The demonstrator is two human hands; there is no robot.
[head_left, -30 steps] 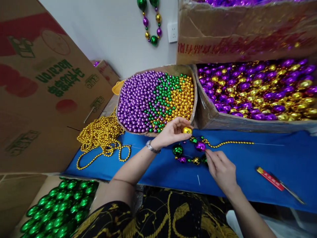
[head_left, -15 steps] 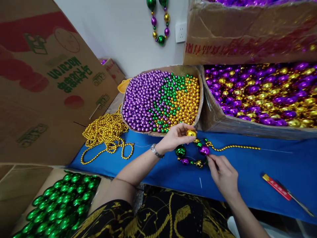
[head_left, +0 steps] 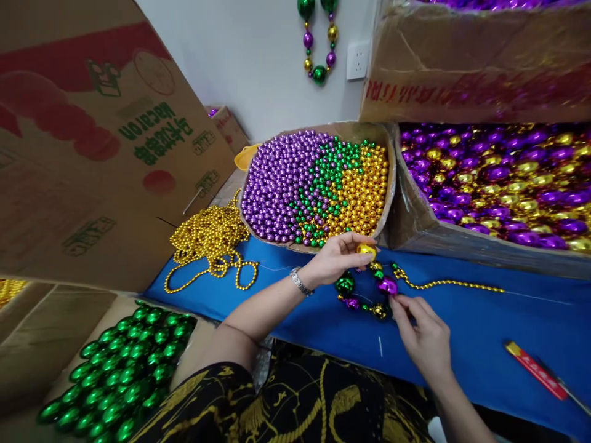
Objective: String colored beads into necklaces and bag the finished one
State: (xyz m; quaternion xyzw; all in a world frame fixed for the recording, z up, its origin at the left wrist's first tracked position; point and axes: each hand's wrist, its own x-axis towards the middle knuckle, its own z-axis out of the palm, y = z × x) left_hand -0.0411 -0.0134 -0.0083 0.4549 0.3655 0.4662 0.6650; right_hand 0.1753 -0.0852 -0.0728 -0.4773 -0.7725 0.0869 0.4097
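My left hand [head_left: 339, 257] pinches a large gold bead [head_left: 366, 250] just above the blue cloth [head_left: 305, 320]. My right hand [head_left: 422, 332] has its fingers pinched together beside a partly strung necklace [head_left: 369, 289] of large green, purple and gold beads; what it holds is too fine to make out. A strand of small gold beads [head_left: 447, 284] runs right from the necklace along the cloth.
A cardboard box of small purple, green and gold beads [head_left: 318, 181] stands behind my hands, a box of large purple and gold beads [head_left: 498, 178] to its right. A gold bead-chain pile [head_left: 210, 237] lies left. Green beads [head_left: 122, 369] fill a lower-left box. A red cutter [head_left: 535, 369] lies right.
The view has shifted so everything sits further right in the picture. Both hands keep their grips by the necklace; my right hand sits slightly lower.
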